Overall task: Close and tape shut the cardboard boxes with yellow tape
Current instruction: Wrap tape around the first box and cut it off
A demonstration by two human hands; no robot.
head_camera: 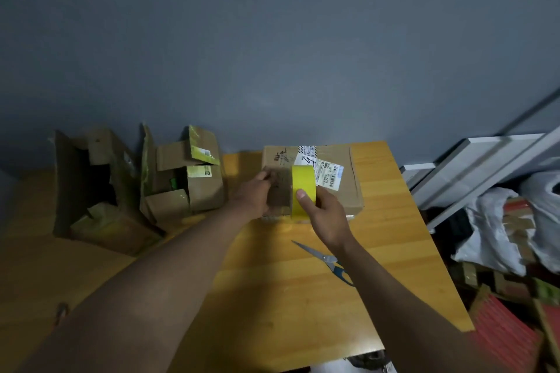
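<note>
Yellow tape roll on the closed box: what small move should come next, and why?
Probably draw the roll of yellow tape toward the person along the closed box, laying a strip on its top. The right hand grips the roll upright against the box, the left hand rests on the box top, and the scissors lie unused on the table.
</note>
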